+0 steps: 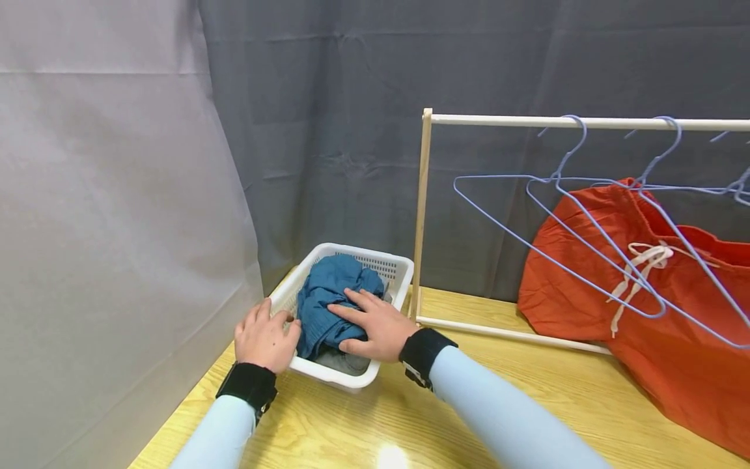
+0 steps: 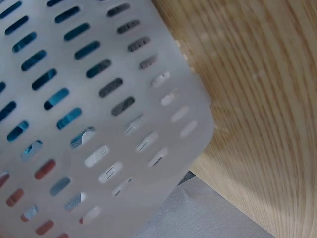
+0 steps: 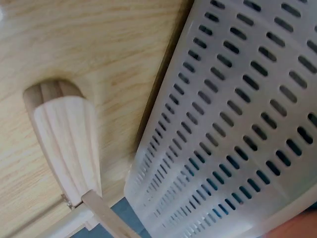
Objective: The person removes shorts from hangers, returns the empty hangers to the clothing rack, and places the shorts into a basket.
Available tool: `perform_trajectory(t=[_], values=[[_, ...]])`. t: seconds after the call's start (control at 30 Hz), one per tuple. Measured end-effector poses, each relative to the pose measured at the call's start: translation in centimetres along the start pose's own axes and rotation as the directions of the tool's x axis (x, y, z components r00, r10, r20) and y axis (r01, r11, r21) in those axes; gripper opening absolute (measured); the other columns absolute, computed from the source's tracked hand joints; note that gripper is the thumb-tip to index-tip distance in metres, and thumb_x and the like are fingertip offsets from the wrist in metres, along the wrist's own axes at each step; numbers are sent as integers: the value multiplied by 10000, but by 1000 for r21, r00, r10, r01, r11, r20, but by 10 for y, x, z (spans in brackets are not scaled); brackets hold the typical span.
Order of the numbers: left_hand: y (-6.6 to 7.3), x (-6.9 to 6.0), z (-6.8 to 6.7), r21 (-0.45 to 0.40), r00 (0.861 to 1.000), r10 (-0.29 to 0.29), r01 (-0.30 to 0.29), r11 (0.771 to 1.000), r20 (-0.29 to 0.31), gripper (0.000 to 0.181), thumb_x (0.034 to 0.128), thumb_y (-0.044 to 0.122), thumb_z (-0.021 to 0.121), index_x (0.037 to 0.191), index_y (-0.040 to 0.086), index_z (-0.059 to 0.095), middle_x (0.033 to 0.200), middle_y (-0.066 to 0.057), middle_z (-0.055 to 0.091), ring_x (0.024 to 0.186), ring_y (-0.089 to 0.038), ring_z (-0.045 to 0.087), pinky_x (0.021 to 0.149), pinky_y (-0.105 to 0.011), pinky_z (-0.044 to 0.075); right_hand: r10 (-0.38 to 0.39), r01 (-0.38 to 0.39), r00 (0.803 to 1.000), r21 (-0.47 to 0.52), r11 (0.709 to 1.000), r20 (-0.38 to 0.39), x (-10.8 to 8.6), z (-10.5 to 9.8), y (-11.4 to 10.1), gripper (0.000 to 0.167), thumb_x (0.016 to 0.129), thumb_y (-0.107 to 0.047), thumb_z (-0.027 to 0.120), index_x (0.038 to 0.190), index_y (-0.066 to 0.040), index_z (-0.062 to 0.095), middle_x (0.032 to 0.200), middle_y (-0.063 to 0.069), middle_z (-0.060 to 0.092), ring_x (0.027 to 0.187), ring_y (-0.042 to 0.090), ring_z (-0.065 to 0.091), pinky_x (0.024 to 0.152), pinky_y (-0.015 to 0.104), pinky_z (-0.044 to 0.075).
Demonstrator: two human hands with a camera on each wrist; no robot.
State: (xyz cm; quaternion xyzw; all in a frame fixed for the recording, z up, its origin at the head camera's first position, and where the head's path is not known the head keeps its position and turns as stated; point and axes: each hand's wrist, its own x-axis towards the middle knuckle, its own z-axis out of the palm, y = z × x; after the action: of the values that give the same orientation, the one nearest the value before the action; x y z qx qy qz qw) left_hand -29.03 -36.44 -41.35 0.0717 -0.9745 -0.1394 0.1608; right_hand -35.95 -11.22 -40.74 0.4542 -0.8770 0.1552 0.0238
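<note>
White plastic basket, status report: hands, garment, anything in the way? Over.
Left hand at left rim of white plastic basket; right hand spread on blue garment. Garment bunched inside, over grey cloth. Nothing visibly blocking; rack post just right.

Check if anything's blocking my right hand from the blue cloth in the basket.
Nothing visible is: your right hand reaches over the rim of the white basket, its fingers resting on the blue cloth.

We see a white slotted basket point(image 1: 331, 374), blue garment point(image 1: 328, 296), orange-red drawstring shorts point(image 1: 668, 365), periwinkle hangers point(image 1: 558, 174), yellow wood-grained tabletop point(image 1: 328, 423)
</note>
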Motion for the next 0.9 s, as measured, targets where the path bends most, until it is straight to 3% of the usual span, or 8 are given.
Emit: perform_trajectory(t=[0.33,0.67,0.9], values=[[1,2,-1,4,1000,10,-10,1000,8,411,1020,411,507,1226,110,697,1551,-248,371,1430,-437,289,1072,-683,229,89,-68,975,-106,992,203,10,-2,-11,646,965,-722,417,1531,-410,428,1614,-11,349,1502,323,247,1148,586,265],[-2,3,1,-9,1000,9,-8,1000,21,431,1021,414,494,1264,114,686,1555,-256,361,1432,-446,277,1067,-694,213,110,-64,952,-166,984,285,19,2,-17,576,968,-675,458,1470,-402,525,1561,-10,438,1484,294,302,1152,471,315],[-1,3,2,-11,1000,14,-14,1000,5,426,1021,414,501,1255,110,687,1546,-260,373,1423,-454,290,1065,-695,219,131,-60,940,-224,973,316,26,6,-19,521,964,-637,490,1428,-415,570,1513,-51,496,1452,286,363,1123,457,363]])
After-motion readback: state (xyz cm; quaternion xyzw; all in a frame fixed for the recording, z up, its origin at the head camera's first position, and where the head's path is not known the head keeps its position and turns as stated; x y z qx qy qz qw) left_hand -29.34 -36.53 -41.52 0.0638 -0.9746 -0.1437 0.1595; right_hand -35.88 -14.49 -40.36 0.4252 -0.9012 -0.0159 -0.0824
